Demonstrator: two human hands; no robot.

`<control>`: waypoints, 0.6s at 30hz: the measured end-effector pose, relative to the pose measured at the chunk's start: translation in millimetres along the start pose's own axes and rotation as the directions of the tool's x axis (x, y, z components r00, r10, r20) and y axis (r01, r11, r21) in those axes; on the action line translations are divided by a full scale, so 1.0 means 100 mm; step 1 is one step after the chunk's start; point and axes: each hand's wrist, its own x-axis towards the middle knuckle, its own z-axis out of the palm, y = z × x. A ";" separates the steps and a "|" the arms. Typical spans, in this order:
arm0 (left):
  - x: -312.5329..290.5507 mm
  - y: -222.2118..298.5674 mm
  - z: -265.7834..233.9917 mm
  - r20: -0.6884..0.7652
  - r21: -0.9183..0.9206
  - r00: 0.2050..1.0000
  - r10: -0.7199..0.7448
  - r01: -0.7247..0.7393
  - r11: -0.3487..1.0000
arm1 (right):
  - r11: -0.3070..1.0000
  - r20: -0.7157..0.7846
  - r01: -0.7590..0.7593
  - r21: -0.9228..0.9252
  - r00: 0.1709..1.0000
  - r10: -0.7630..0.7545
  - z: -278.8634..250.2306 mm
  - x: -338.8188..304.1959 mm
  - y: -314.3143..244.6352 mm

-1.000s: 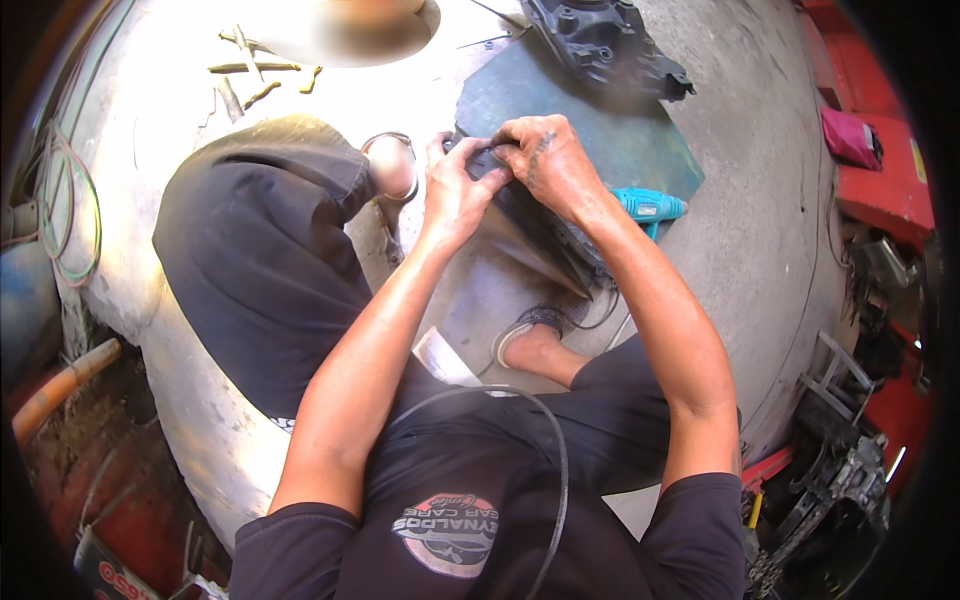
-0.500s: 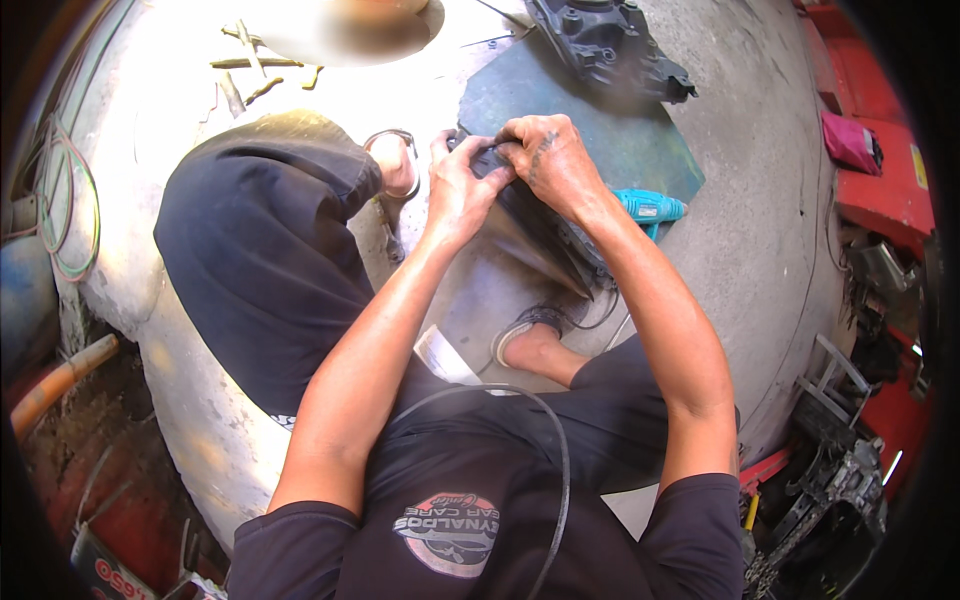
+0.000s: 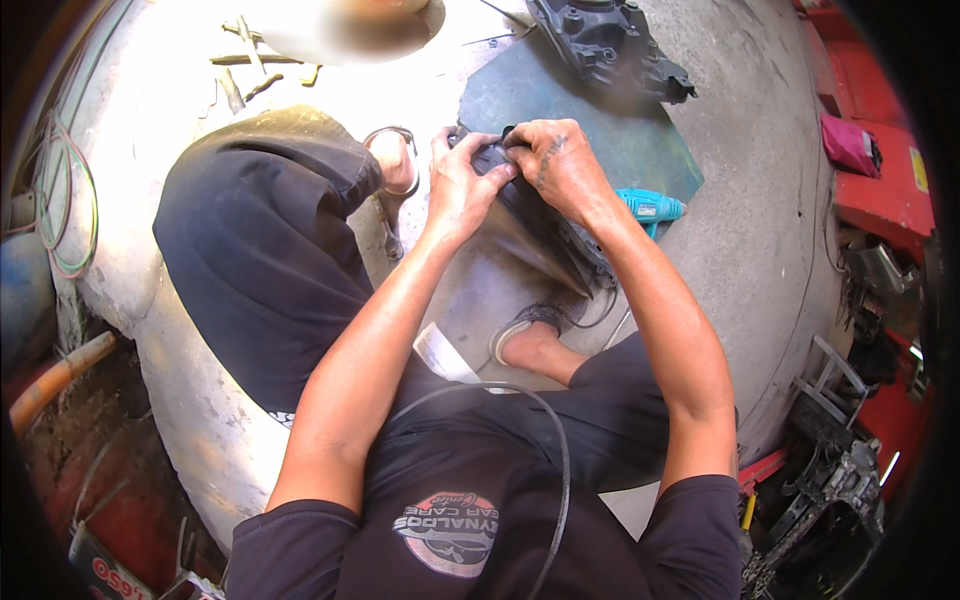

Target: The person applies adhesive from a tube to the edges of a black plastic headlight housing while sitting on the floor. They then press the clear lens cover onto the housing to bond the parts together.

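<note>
A long, dark, glossy car part [image 3: 535,232] with a pointed near end stands tilted between my feet. My left hand [image 3: 460,190] grips its far end, thumb on one side and fingers over the top. Beside it, my right hand [image 3: 560,165] is closed in a pinch at the same end, at the part's dark edge. What exactly sits between the right fingertips is too small to make out. Just right of my right forearm lies a teal heat gun [image 3: 650,205], partly hidden by the arm.
A greenish flat board [image 3: 640,145] lies under the heat gun. On its far edge rests a black plastic car-light housing [image 3: 605,45]. Wooden sticks [image 3: 255,62] lie at the far left. Red bodywork [image 3: 880,190] and metal parts line the right side. A black cable [image 3: 560,440] crosses my lap.
My right hand has shifted slightly right and rolled a little, uncovering a small dark bit of the part's end by its fingertips. My left hand stays in place.
</note>
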 end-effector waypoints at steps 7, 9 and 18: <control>-0.01 0.01 0.01 -0.019 0.010 1.000 0.008 -0.008 1.000 | 1.000 -0.016 0.002 -0.004 1.000 -0.002 -0.02 0.04 -0.10; -0.01 0.02 0.01 -0.026 0.009 1.000 0.005 -0.004 1.000 | 1.000 -0.014 -0.010 0.006 1.000 0.010 -0.01 0.06 -0.10; -0.01 0.00 0.02 -0.019 0.013 1.000 0.012 -0.012 1.000 | 1.000 -0.010 0.000 -0.031 1.000 -0.001 0.01 -0.01 -0.02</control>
